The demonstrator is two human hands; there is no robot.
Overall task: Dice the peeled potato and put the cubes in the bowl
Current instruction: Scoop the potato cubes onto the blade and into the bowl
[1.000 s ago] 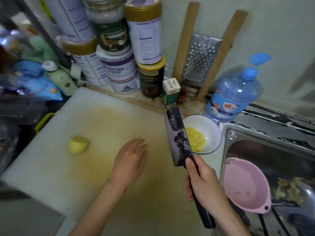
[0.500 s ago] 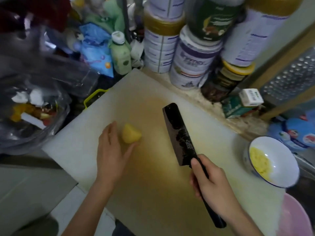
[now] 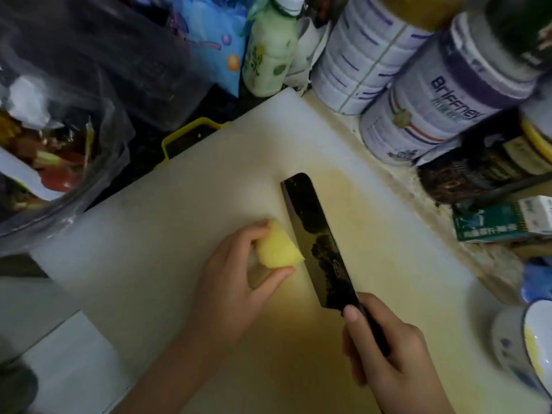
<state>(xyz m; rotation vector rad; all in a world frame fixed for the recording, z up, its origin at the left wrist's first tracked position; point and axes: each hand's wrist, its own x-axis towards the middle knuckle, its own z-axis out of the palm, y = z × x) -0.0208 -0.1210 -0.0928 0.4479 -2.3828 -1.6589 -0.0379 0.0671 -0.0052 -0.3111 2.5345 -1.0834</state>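
Observation:
A yellow peeled potato piece (image 3: pixel 277 249) lies near the middle of the white cutting board (image 3: pixel 185 204). My left hand (image 3: pixel 236 279) grips it between thumb and fingers from the left. My right hand (image 3: pixel 388 351) holds the dark handle of a black cleaver (image 3: pixel 316 243), whose blade stands on edge just right of the potato, touching its cut end. The white bowl (image 3: pixel 534 348) with yellow potato bits inside sits at the board's right edge, partly cut off by the frame.
Stacked tins (image 3: pixel 442 94) and a green bottle (image 3: pixel 270 52) line the back. A clear plastic bag of scraps (image 3: pixel 56 138) sits at the left. A green box (image 3: pixel 501 222) lies at the right. A yellow-rimmed tray (image 3: pixel 191 135) peeks out behind the board.
My left hand reached left to the potato piece and took hold of it. The cleaver came over from the bowl side and now stands against the potato. The view swung left.

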